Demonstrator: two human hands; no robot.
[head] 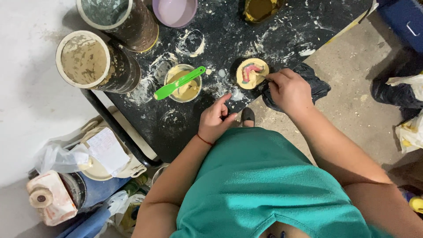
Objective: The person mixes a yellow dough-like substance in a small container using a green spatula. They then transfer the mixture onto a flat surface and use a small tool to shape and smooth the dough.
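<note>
Black dusty table: right hand seemingly touches yellow mould.

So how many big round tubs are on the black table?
2. One big round tub stands at the black table left edge; the other tub stands behind it, cut off by the picture's top. More could be out of view.

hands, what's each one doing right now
Left hand: loosely curled, resting on the black dusty table, holding nothing.
Right hand: closed on a thin tool, at the round yellow mould.

Head view, steeply down over worktable
</note>
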